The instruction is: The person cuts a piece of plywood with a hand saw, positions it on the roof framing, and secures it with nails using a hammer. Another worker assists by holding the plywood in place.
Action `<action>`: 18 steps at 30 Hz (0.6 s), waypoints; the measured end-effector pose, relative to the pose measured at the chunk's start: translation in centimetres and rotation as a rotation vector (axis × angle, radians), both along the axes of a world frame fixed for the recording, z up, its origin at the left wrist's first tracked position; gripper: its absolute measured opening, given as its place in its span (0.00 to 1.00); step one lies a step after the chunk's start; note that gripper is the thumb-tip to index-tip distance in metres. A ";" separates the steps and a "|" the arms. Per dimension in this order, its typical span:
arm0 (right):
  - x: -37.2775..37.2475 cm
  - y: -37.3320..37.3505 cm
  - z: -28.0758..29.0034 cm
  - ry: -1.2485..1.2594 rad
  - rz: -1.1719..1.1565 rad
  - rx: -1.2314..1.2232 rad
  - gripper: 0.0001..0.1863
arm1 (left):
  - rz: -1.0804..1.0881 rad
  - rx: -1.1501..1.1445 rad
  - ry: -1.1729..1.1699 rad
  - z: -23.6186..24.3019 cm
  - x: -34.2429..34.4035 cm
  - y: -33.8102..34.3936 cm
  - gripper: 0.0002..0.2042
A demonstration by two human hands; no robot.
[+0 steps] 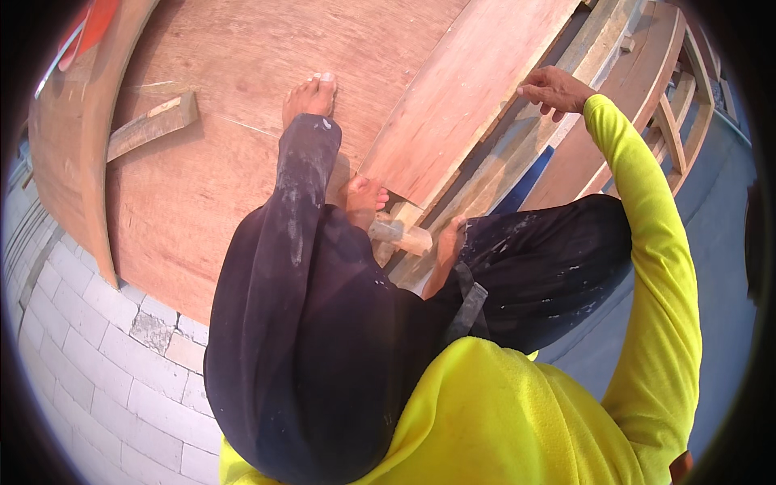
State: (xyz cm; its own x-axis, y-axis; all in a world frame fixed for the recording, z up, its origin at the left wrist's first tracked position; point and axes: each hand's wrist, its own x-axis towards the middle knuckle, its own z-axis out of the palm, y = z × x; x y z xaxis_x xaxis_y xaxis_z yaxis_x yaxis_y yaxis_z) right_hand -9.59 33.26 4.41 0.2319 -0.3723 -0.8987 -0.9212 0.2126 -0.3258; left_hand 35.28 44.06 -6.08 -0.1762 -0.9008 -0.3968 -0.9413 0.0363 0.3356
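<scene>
A: Closest in?
B: A yellow shirt (pixel 517 412) and white-spotted dark trousers (pixel 323 323) were seen first; the knees were bent, the right one turned outward.

A: Left hand?
B: What was read as the left hand (pixel 365 198) was partly covered by a trouser leg, by the near end of the plywood strip (pixel 477 97). Grip could not be told. A small wood block (pixel 414 239) was seen just beside it, and the bare right foot (pixel 443 257) was placed past that block.

A: Strip position?
B: Laid lengthwise by the right edge of the plywood sheet (pixel 218 178), its near corner pointed at the block. A long timber (pixel 517 145) was set alongside, to the right.

A: Right hand?
B: The right hand (pixel 555 90) was held out over the timber, near the strip's right edge. Fingers were loosely bent, slightly apart; contact could not be told.

A: Further off?
B: The left foot (pixel 307 101) was planted on the sheet. A wood offcut (pixel 153 128) was left near the sheet's left edge, its end by a curved board (pixel 95 145). Pale blocks (pixel 105 339) were seen beyond the near-left corner, a wooden frame (pixel 675 121) far right.
</scene>
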 end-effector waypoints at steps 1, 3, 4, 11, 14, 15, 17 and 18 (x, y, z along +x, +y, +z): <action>0.6 -0.5 0.1 -0.024 -0.006 -0.032 0.33 | 0.046 -0.077 -0.008 -1.0 1.0 0.4 0.30; 1.6 -1.3 -0.2 -0.044 0.004 -0.100 0.35 | 0.136 -0.224 -0.020 -3.8 2.6 1.6 0.29; 1.3 -0.6 -0.5 -0.024 -0.031 -0.103 0.35 | 0.130 -0.163 0.011 -2.3 1.2 0.9 0.29; 3.7 -0.1 -2.3 0.216 0.170 -0.239 0.36 | 0.230 0.022 0.033 2.6 -1.4 -0.4 0.30; 3.2 0.4 -3.0 0.142 0.275 -0.378 0.31 | 0.145 -0.062 -0.076 1.0 -0.5 0.3 0.18; 3.1 0.4 -3.4 0.136 0.244 -0.389 0.30 | 0.093 -0.085 -0.140 0.0 -0.1 0.5 0.13; 4.0 0.6 -3.3 0.118 0.132 -0.342 0.28 | 0.105 -0.086 -0.129 -1.3 1.1 1.0 0.14; 3.9 0.8 -3.2 0.120 0.068 -0.319 0.27 | 0.102 -0.085 -0.116 -1.1 0.9 0.8 0.14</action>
